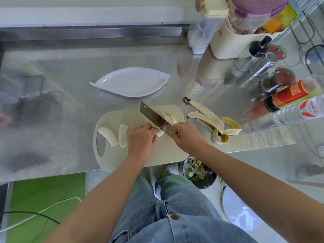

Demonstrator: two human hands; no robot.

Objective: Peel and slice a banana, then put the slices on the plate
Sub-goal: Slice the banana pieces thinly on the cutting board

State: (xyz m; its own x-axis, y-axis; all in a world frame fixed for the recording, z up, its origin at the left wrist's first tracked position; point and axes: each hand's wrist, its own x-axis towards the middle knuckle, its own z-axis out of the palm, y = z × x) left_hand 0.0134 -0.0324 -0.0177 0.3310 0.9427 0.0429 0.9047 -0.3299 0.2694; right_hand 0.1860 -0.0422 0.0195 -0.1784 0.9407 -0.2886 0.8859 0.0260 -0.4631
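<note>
I see right hand (188, 135) gripping cleaver (156, 118), blade on cutting board (140, 155); left hand (141, 140) curls over banana piece (160, 133).

The person wears loose jeans (175, 199) of pale, washed-out blue denim, with one round copper-coloured button (174, 216) on a seam and a frayed edge (121, 232) on the left leg. The left forearm (108, 190) and the right forearm (245, 172) are bare. White footwear (157, 189) shows below the hems.
</note>
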